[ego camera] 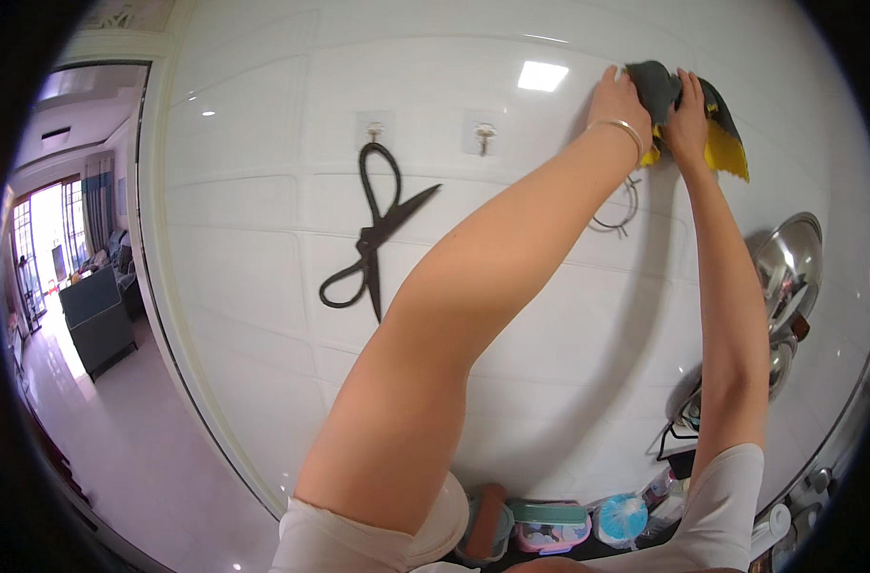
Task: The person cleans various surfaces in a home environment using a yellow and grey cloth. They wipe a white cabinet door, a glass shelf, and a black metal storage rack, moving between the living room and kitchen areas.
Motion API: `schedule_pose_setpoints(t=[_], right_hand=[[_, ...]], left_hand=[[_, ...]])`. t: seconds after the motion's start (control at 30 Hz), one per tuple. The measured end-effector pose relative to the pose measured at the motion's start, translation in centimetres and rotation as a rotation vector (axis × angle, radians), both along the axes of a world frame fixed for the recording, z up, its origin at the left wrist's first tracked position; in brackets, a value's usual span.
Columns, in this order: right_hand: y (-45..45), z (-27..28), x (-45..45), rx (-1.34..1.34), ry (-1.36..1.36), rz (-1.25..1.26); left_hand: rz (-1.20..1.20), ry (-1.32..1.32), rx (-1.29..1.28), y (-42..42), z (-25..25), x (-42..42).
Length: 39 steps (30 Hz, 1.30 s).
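Both my arms reach up to a white tiled wall. My left hand (621, 104), with a bangle at its wrist, is on the left side of a dark grey and yellow cloth (653, 89). On the cloth's other side, my right hand (687, 125) grips it with bent fingers. The cloth lies against the wall, its yellow zigzag edge hanging down at the right. Whatever holds it up behind my hands is hidden. Below my left wrist a metal ring (629, 208) hangs, partly covered by my arm.
Black-handled scissors (367, 243) hang open from a wall hook (374, 130); a second hook (485, 135) is beside it. Metal lids (793, 258) hang at the right. Food containers (553, 533) stand below. A doorway at the left shows a room with a sofa (98, 315).
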State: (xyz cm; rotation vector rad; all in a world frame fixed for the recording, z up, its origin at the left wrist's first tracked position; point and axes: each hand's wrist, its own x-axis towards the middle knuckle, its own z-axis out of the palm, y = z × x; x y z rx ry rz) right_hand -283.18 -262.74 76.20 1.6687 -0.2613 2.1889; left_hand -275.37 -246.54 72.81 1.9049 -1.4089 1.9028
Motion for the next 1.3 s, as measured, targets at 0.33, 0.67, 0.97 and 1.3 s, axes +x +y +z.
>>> schedule_pose_setpoints(t=[0.33,0.67,0.97,1.3], right_hand=[[19.2,4.8,20.6,-0.083,0.246,-0.060],[34.3,-2.3,39.2,-0.402,0.539,0.203],[26.2,5.5,31.7,-0.314,0.481,-0.009],[5.9,7.4,1.9,0.199,0.317,-0.114]], left_hand=[[0.032,0.210,-0.437,15.8,6.1,22.1],[0.032,0.487,-0.582,30.8,-3.6,42.2],[-0.524,0.297,-0.639,22.1,1.0,31.7],[-0.154,-0.088,-0.107,3.0,6.2,8.5]])
